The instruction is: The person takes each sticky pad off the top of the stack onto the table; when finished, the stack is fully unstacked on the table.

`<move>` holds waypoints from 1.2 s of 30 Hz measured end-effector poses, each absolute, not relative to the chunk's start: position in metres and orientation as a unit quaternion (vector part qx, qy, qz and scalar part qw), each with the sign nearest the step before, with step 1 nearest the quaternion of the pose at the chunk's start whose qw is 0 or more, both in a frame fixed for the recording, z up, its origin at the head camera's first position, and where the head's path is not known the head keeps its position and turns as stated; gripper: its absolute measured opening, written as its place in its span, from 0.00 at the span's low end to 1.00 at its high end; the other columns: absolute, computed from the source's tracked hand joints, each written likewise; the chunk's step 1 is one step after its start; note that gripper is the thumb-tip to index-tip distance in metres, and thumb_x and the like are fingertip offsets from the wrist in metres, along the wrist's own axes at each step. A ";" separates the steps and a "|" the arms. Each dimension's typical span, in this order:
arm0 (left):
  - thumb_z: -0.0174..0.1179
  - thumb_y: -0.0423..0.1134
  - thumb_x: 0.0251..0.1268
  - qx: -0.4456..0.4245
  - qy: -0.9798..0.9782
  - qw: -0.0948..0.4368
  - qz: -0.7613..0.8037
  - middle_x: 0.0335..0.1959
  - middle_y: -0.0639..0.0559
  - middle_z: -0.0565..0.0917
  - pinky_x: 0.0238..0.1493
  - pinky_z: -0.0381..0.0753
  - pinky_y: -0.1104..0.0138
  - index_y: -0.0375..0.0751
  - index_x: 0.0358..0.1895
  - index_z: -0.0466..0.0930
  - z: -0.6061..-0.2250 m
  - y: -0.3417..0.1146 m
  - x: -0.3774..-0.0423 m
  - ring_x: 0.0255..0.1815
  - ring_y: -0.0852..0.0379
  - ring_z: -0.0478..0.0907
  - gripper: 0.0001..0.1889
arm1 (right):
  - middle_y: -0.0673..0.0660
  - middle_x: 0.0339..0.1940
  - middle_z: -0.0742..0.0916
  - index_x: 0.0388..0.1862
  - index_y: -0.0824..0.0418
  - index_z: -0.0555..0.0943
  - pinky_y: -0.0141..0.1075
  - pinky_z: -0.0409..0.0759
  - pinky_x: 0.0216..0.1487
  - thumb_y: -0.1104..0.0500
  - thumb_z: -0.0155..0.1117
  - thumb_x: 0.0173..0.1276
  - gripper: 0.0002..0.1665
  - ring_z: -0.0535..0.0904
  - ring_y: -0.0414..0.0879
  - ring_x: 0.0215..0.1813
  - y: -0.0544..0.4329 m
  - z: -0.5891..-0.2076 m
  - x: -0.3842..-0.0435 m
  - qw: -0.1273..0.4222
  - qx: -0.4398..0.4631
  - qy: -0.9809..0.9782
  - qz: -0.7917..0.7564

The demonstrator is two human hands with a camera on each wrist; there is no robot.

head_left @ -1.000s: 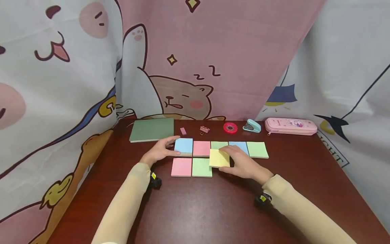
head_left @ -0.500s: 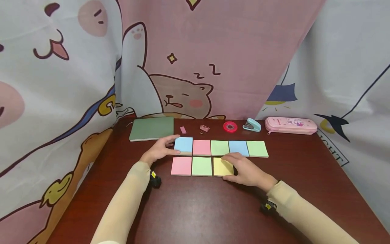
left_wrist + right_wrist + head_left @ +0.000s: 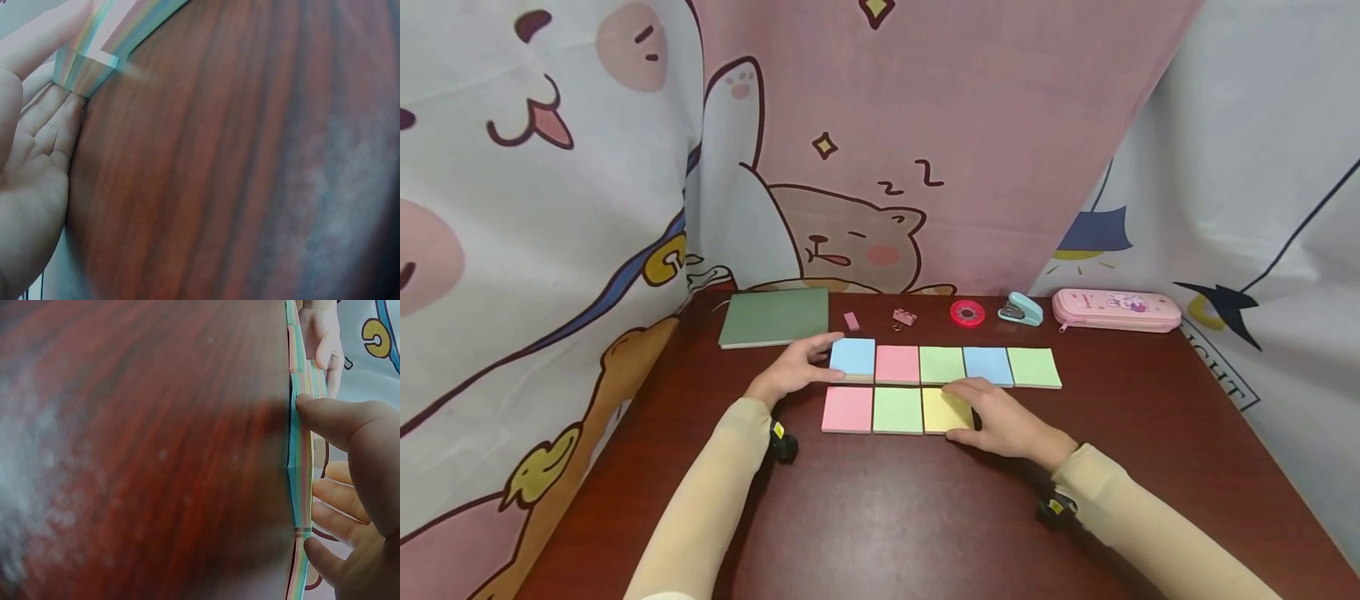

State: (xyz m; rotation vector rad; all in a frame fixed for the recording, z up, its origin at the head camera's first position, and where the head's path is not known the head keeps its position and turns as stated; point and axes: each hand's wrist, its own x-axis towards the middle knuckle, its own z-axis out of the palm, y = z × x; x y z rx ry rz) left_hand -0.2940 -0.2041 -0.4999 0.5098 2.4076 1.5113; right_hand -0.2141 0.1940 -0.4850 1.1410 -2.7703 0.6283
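Note:
Colored sticky note pads lie in two rows on the dark wooden table. My right hand (image 3: 1013, 423) holds the yellow sticky note pad (image 3: 940, 412) at the right end of the near row, thumb at its near edge and fingers over its far edge. To its left lie a green pad (image 3: 898, 410) and a pink pad (image 3: 847, 408). At the left end of the far row, my left hand (image 3: 792, 367) grips the blue sticky note pad (image 3: 853, 358) between thumb and fingers. The striped edge of a pad (image 3: 90, 72) shows against the left fingers in the left wrist view.
Pink (image 3: 897, 364), green (image 3: 942, 365), blue (image 3: 988, 365) and green (image 3: 1034, 367) pads continue the far row. Behind them stand a green notebook (image 3: 775, 317), an eraser (image 3: 851, 321), a binder clip (image 3: 904, 317), red tape (image 3: 967, 313), a stapler (image 3: 1021, 309) and a pencil case (image 3: 1116, 310).
My right hand has lowered the yellow pad toward me onto the table, beside the near row's green pad, then shifted it slightly left against that pad. The left hand has stayed in place.

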 end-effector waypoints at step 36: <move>0.79 0.41 0.61 0.178 0.822 0.120 0.527 0.78 0.49 0.71 0.79 0.64 0.48 0.44 0.80 0.67 -0.505 -0.204 -0.298 0.79 0.43 0.67 0.44 | 0.66 0.65 0.84 0.69 0.72 0.76 0.53 0.75 0.72 0.48 0.79 0.66 0.42 0.78 0.60 0.68 0.079 -0.452 -0.277 0.016 0.387 -0.891 0.237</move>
